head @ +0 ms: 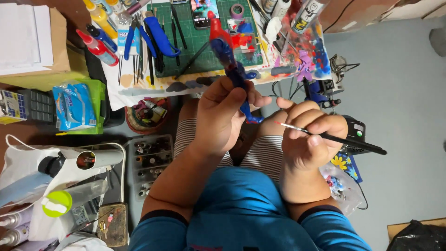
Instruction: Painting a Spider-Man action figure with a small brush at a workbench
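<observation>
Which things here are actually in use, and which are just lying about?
In use:
- red and blue figure, held in the left hand
- fine paintbrush, held in the right hand

Lying about:
- green cutting mat
- blue-handled pliers
- phone
- pack of wipes
- tray of small paint bottles

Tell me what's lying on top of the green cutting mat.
On the green cutting mat lie a smartphone, a roll of tape and black-handled tools. The red and blue action figure, raised in the left hand, covers part of the mat.
</observation>
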